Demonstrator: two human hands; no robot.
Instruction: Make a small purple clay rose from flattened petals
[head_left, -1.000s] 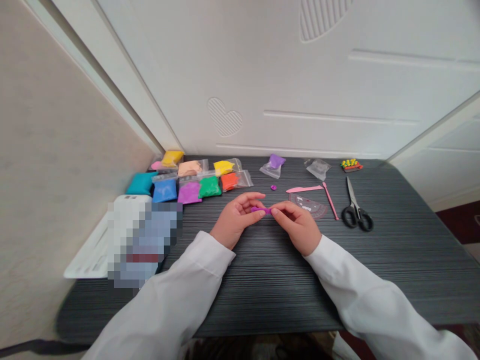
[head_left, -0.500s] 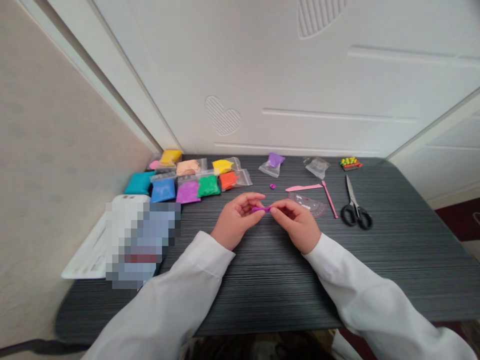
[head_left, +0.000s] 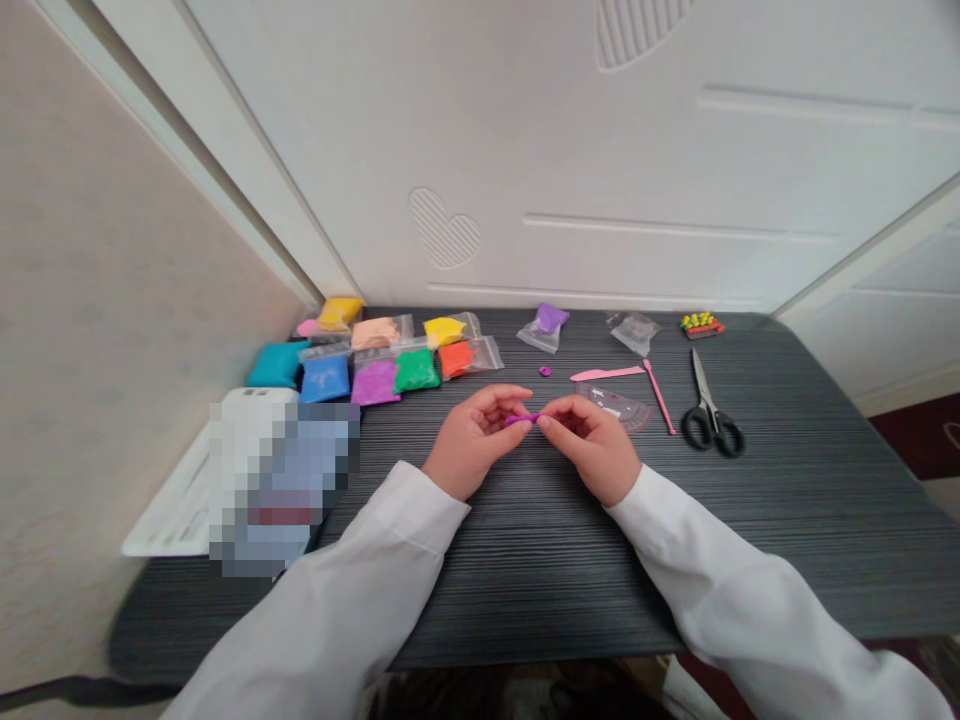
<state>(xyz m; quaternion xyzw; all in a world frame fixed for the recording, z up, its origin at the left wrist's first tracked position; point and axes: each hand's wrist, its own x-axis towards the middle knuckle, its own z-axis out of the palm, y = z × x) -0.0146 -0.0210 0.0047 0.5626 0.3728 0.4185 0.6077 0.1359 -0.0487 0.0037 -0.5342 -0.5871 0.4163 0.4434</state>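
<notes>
Between my fingertips is a small strip of purple modelling clay (head_left: 517, 420), partly hidden by the fingers. My left hand (head_left: 474, 440) is closed on its left end, thumb in front. My right hand (head_left: 592, 448) pinches the other end between thumb and fingers. Just beyond the hands lies a tiny purple clay piece (head_left: 545, 371) on the dark table. Close to my right hand are a clear protractor-like plastic piece (head_left: 634, 413), a pink plastic knife (head_left: 607, 375) and a thin pink modelling stick (head_left: 660, 398).
Scissors (head_left: 709, 415) with black handles lie at the right, below a small yellow, green and red clay piece (head_left: 700, 325). Bags of coloured clay (head_left: 416, 371) are grouped at the left, beside a white tray (head_left: 172, 500). A purple clay bag (head_left: 550, 320) and a clear bag (head_left: 636, 332) lie along the back.
Both hands stay nearly still, holding the purple clay. The right fingertips have shifted very slightly left. Objects on the table have not moved.
</notes>
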